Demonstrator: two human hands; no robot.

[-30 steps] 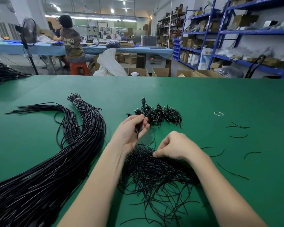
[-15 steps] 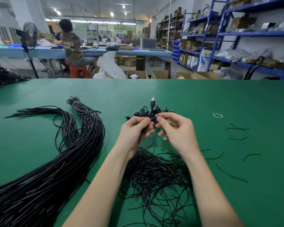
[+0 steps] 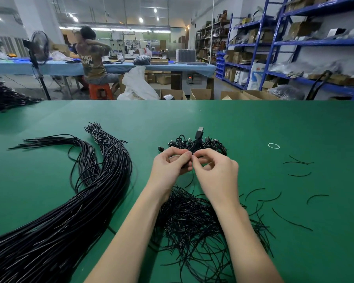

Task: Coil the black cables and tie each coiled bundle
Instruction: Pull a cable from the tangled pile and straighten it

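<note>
The left hand (image 3: 170, 164) and right hand (image 3: 215, 170) cover most of the coiled cable (image 3: 198, 137) between them, so the tie itself cannot be made out. The forearms hide part of the pile of loose ties (image 3: 194, 221). The long cable bundle (image 3: 55, 231) runs off the lower left edge.

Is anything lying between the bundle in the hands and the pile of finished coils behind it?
Nothing visible does. The left hand and right hand pinch the coiled cable, plug up, directly in front of the pile of tied coils. The loose twist ties lie nearer the person, out of that path.
</note>
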